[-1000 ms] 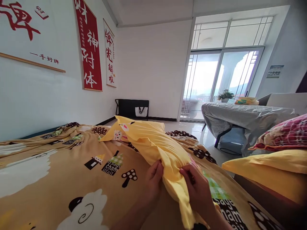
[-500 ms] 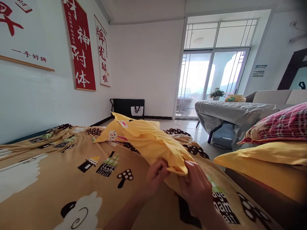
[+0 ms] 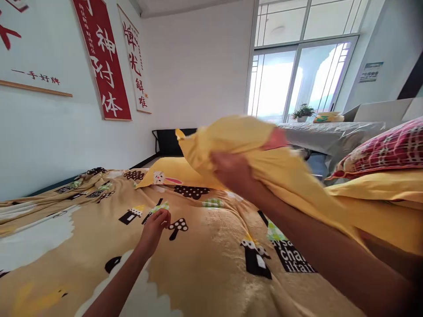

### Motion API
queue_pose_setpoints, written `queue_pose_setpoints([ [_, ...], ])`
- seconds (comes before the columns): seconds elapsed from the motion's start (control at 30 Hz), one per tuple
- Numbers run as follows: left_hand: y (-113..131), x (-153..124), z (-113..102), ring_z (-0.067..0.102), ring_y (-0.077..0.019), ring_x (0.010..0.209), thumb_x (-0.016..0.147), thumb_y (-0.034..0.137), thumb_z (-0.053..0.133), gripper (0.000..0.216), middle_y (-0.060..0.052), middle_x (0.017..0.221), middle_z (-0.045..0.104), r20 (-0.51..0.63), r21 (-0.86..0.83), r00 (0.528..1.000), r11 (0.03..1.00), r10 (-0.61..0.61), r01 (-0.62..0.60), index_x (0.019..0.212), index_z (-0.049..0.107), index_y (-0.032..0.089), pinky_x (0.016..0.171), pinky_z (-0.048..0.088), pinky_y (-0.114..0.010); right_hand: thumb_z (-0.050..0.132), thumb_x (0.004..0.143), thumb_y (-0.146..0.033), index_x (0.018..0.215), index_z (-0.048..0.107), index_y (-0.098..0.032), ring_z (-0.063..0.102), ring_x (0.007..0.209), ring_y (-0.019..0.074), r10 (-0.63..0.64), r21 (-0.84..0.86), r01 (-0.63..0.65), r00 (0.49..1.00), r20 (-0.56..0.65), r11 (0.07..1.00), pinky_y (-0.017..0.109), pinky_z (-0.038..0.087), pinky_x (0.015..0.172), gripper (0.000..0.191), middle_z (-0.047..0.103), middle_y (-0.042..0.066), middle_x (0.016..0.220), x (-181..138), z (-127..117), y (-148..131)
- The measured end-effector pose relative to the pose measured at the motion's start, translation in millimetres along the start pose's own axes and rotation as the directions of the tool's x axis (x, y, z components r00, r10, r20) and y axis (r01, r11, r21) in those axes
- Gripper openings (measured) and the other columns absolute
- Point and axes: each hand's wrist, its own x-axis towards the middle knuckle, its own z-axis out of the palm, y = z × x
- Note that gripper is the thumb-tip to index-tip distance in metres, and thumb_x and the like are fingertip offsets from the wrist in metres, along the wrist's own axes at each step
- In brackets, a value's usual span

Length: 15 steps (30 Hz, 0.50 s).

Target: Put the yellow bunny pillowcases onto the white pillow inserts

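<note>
My right hand [image 3: 231,169] grips a yellow pillowcase [image 3: 284,171], lifted above the bed and blurred by motion. A reddish patch shows on its upper side, and its lower edge hangs along my right forearm. Beneath and behind it, a yellow rabbit-print cloth [image 3: 185,171] lies on the tan blanket [image 3: 205,251]. I cannot tell whether the two yellow pieces are joined. Over the blanket, beside a mushroom print, my left hand [image 3: 157,226] has its fingers curled together with nothing visible in them.
On the right, a red plaid pillow [image 3: 383,147] rests on folded yellow bedding [image 3: 390,211]. Behind stands a plastic-covered table [image 3: 317,132] bearing a potted plant [image 3: 303,112]. Scrolls [image 3: 102,61] hang on the left wall, and a sliding glass door [image 3: 297,83] is at the back.
My left hand has let go of the yellow cloth and moved left. My right hand has risen forward and slightly left, raising yellow cloth off the blanket. The view has shifted a little.
</note>
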Motion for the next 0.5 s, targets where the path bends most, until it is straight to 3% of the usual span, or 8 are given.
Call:
queue_pose_setpoints([
  [0.07, 1.2, -2.1, -1.2, 0.038, -0.0114, 0.062, 0.075, 0.048, 0.064, 0.035, 0.002, 0.065, 0.046, 0.007, 0.016, 1.000, 1.000, 0.018, -0.018, 0.064, 0.051, 0.017, 0.058, 0.034, -0.024, 0.057, 0.085, -0.043, 0.080, 0.057, -0.018, 0.044, 0.055, 0.0101, 0.006, 0.031, -0.005, 0.999, -0.045, 1.000, 0.024, 0.035, 0.051, 0.026, 0.052, -0.004, 0.062, 13.8, -8.9, -10.7],
  [0.17, 6.0, -8.8, -0.3, 0.041, -0.0123, 0.063, 0.082, 0.046, 0.058, 0.034, 0.001, 0.063, 0.048, 0.086, 0.134, 0.994, 0.988, 0.072, -0.083, 0.065, 0.052, 0.017, 0.060, 0.035, -0.025, 0.041, 0.092, -0.050, 0.073, 0.048, -0.021, 0.032, 0.054, 0.0098, 0.142, 0.159, -0.094, 0.935, -0.325, 0.983, 0.025, 0.027, 0.051, 0.035, 0.038, -0.005, 0.057, 30.9, -26.6, -17.6],
  [0.27, 21.1, -18.7, 5.5, 0.045, -0.0132, 0.065, 0.087, 0.042, 0.052, 0.030, 0.000, 0.065, 0.050, -0.015, 0.246, 0.960, 0.931, 0.280, -0.268, 0.068, 0.053, 0.018, 0.062, 0.038, -0.026, 0.038, 0.092, -0.055, 0.069, 0.041, -0.021, 0.026, 0.053, 0.0086, -0.025, 0.283, 0.083, 0.979, -0.202, 0.955, 0.024, 0.025, 0.051, 0.041, 0.033, -0.006, 0.057, 29.5, -29.4, -34.1],
  [0.3, 30.8, -21.3, 8.8, 0.048, -0.0139, 0.068, 0.088, 0.039, 0.051, 0.024, 0.000, 0.070, 0.052, -0.081, 0.284, 0.905, 0.880, 0.417, -0.380, 0.075, 0.054, 0.018, 0.064, 0.040, -0.026, 0.041, 0.090, -0.058, 0.068, 0.039, -0.021, 0.025, 0.053, 0.0079, -0.122, 0.337, 0.149, 0.988, -0.099, 0.930, 0.023, 0.024, 0.050, 0.042, 0.032, -0.007, 0.057, 26.9, -27.5, -42.6],
  [0.37, 59.4, -23.4, 17.3, 0.055, -0.0176, 0.087, 0.084, 0.034, 0.057, 0.022, -0.004, 0.093, 0.057, -0.092, 0.418, 0.688, 0.655, 0.720, -0.629, 0.102, 0.055, 0.022, 0.075, 0.044, -0.029, 0.048, 0.086, -0.060, 0.067, 0.037, -0.021, 0.027, 0.054, 0.0067, -0.209, 0.445, 0.183, 0.978, 0.009, 0.877, 0.022, 0.025, 0.052, 0.045, 0.032, -0.008, 0.058, 24.0, -23.5, -62.3],
  [0.43, 98.0, -20.3, 26.7, 0.048, -0.0259, 0.116, 0.073, 0.033, 0.070, 0.068, -0.009, 0.127, 0.048, 0.126, 0.558, 0.428, 0.293, 0.895, -0.776, 0.132, 0.038, 0.027, 0.091, 0.043, -0.038, 0.047, 0.086, -0.061, 0.067, 0.036, -0.020, 0.030, 0.056, 0.0061, -0.177, 0.520, 0.143, 0.984, 0.015, 0.842, 0.021, 0.027, 0.054, 0.046, 0.033, -0.007, 0.060, 25.9, -21.0, -83.2],
  [0.47, 118.8, -17.0, 31.5, 0.039, -0.0300, 0.127, 0.067, 0.034, 0.076, 0.088, -0.011, 0.138, 0.039, 0.249, 0.602, 0.355, 0.143, 0.901, -0.786, 0.140, 0.027, 0.029, 0.098, 0.039, -0.043, 0.045, 0.088, -0.060, 0.067, 0.037, -0.020, 0.032, 0.057, 0.0061, -0.181, 0.547, 0.134, 0.983, 0.034, 0.826, 0.021, 0.027, 0.056, 0.046, 0.035, -0.007, 0.061, 28.0, -20.6, -93.0],
  [0.5, 139.0, -13.1, 36.2, 0.033, -0.0326, 0.133, 0.064, 0.037, 0.078, 0.101, -0.013, 0.145, 0.031, 0.322, 0.627, 0.334, 0.065, 0.886, -0.776, 0.145, 0.018, 0.029, 0.100, 0.038, -0.046, 0.041, 0.090, -0.060, 0.068, 0.038, -0.020, 0.033, 0.057, 0.0061, -0.203, 0.564, 0.135, 0.977, 0.058, 0.815, 0.021, 0.028, 0.056, 0.046, 0.036, -0.006, 0.061, 30.0, -20.9, -101.3],
])
